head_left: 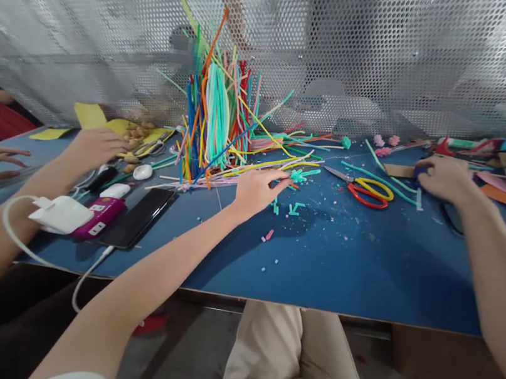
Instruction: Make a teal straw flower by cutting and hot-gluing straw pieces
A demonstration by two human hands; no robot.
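Observation:
My left hand (257, 190) reaches across the blue table (340, 272), its fingertips pinched on a thin straw (285, 168) at the foot of a tall, leaning bundle of coloured straws (216, 114). Short teal straw pieces (300, 174) lie just beyond the fingertips. My right hand (445, 177) rests at the far right with its fingers curled round a small dark blue thing (420, 172) that I cannot make out, beside a brown card piece (398, 170). Red and yellow scissors (369, 191) lie between my hands.
A co-worker's arm comes in from the left, that hand (92, 150) closed near nuts on yellow paper (140, 131). A black phone (137, 216), a pink box (99, 217) and a white charger (61, 215) lie front left. A perforated metal screen (396, 59) backs the table.

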